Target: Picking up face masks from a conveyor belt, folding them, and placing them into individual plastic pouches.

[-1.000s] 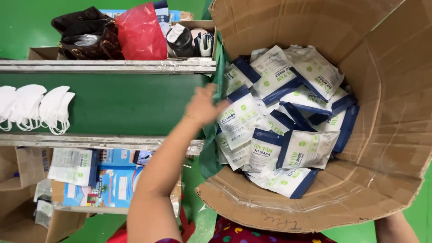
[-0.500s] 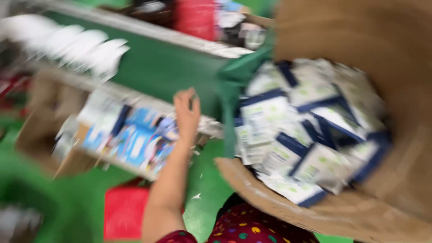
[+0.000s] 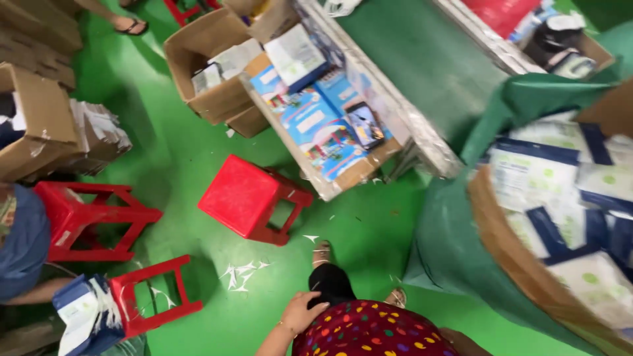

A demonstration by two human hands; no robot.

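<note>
At 3 to 4 o'clock, a large brown cardboard bin (image 3: 501, 247) holds flat white sachets with navy-blue edges (image 3: 531, 175). At 12 o'clock, a shallow cardboard tray (image 3: 346, 177) carries flat blue cartons with coloured pictures (image 3: 310, 118), one white-and-blue box (image 3: 297, 56) and a dark rectangular pack (image 3: 364, 125). At 11 o'clock, an open brown cardboard box (image 3: 211, 99) contains pale packets. At 9 o'clock, another open carton (image 3: 39, 125) stands beside a stack of grey-white flat packs (image 3: 99, 135). At 7 o'clock, a white-and-navy bundle (image 3: 82, 313).

Left hand (image 3: 303, 312) resting on dotted cloth garment (image 3: 369, 333); glossy green floor (image 3: 198, 171) shining beyond; smooth red plastic stool (image 3: 247, 198) ahead; matt cardboard box (image 3: 527, 277) w/ glossy packets (image 3: 534, 175) sitting right.
</note>
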